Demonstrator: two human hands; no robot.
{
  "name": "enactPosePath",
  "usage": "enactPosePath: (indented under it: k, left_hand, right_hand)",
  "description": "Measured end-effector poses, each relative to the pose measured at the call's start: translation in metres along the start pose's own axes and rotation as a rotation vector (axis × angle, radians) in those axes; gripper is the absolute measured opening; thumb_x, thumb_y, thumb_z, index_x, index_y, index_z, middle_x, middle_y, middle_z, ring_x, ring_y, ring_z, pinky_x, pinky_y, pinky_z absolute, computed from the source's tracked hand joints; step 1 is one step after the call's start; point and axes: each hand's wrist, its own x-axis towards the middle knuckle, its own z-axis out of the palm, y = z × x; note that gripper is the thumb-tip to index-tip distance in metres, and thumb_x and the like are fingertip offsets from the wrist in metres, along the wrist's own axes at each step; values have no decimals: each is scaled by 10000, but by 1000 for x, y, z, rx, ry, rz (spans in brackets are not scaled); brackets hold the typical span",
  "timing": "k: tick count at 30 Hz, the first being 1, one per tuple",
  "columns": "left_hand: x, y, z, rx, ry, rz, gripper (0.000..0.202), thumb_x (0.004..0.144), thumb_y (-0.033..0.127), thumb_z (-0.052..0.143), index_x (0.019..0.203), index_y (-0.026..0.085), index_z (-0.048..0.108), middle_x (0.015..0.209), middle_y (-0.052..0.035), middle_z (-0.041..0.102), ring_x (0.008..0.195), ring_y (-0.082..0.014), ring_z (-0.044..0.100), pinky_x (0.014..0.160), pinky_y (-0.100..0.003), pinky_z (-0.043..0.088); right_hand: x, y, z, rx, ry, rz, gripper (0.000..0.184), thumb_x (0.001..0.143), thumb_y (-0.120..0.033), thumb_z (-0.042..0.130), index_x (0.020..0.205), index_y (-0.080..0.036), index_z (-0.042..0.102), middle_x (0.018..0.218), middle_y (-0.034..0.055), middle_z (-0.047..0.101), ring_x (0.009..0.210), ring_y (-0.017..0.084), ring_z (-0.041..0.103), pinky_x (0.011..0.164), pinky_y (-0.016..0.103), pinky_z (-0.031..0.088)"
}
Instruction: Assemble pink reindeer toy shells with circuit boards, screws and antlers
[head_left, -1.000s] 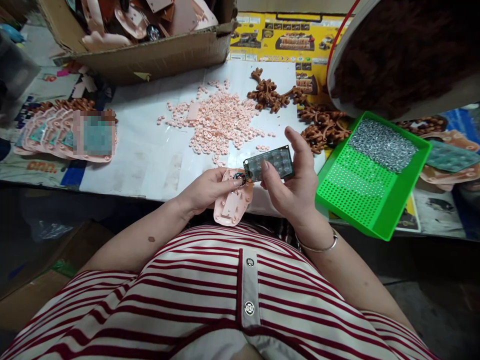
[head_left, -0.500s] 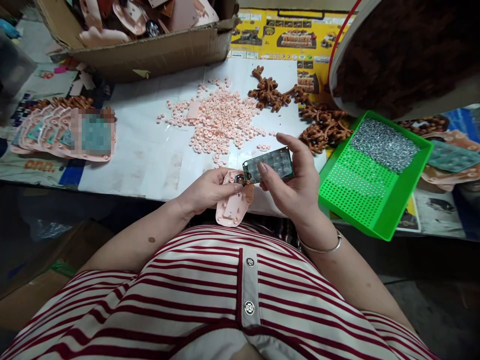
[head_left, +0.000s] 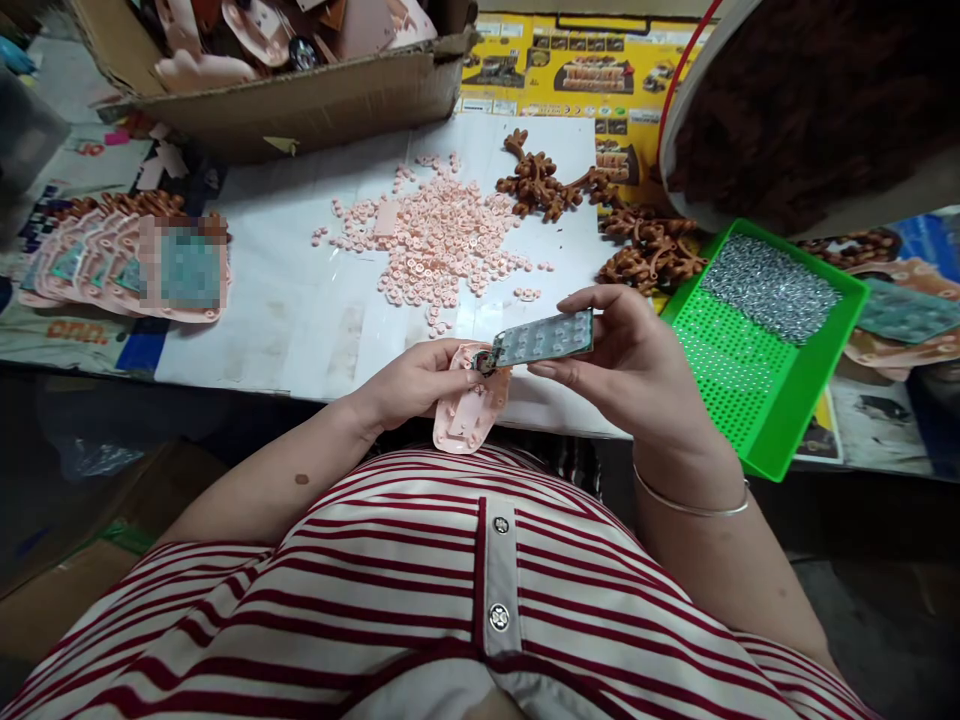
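My left hand [head_left: 418,382] is closed on the upper left edge of a pink plastic shell [head_left: 471,415], its thumb lying over the top. Inside the shell's upper end sits a round dark part [head_left: 482,362], partly covered by the thumb. With thumb and fingers at its right end, my right hand [head_left: 637,365] grips a circuit board [head_left: 546,338] carrying a translucent keypad with rows of raised buttons. The board is tilted above the shell's upper right side, its left end close to the round part. Whether they touch I cannot tell.
Small pink buttons [head_left: 442,240] lie heaped on white paper. Brown branching plastic pieces [head_left: 544,185] are to their right. A green basket [head_left: 787,440] holds small metal parts. A cardboard box [head_left: 300,115], a large bucket [head_left: 671,150] and stacked pink shells [head_left: 112,260] stand around.
My right hand has shifted right and regripped the circuit board by its right end, with the thumb off the keypad's face. The board has tilted. My left hand and the shell have barely moved.
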Motion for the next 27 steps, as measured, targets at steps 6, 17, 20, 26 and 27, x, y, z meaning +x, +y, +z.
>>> enactPosePath:
  k: [6, 17, 20, 26, 27]
  left_hand:
    - [0, 0, 0, 39, 41, 16, 354, 715, 354, 835, 983, 141, 745, 897, -50, 744, 771, -159, 667, 717, -268, 498]
    - [0, 4, 3, 1, 62, 26, 298, 712, 356, 830, 900, 142, 743, 819, -34, 721, 707, -142, 634, 701, -274, 495]
    - [0, 4, 3, -13, 106, 51, 281, 717, 313, 817, 928, 138, 754, 862, -41, 737, 778, -154, 657, 745, -270, 501]
    - [2, 0, 3, -88, 171, 64, 339, 718, 303, 816, 1009, 142, 753, 911, -45, 753, 788, -156, 669, 764, -281, 523]
    - [2, 0, 3, -96, 167, 72, 347, 712, 302, 823, 1013, 143, 751, 911, -42, 753, 788, -155, 670, 769, -281, 525]
  right_hand:
    - [-3, -9, -3, -517, 256, -269, 193, 831, -367, 813, 780, -218, 701, 628, -27, 572, 546, 105, 522, 480, 268, 415]
    - [-11, 0, 18, -592, 185, -381, 127, 874, -154, 693, 909, -229, 596, 793, -8, 721, 677, 140, 693, 598, 269, 572]
    - [-16, 4, 23, -664, 129, -533, 111, 901, -151, 645, 941, -229, 577, 944, 60, 771, 843, 180, 746, 665, 298, 611]
    - [-27, 19, 34, -900, 0, -850, 68, 935, -119, 577, 908, -178, 598, 1041, 147, 776, 950, 212, 728, 802, 351, 657]
    - [-28, 20, 35, -921, -11, -871, 84, 937, -111, 571, 888, -173, 601, 1033, 146, 775, 955, 211, 721, 825, 354, 657]
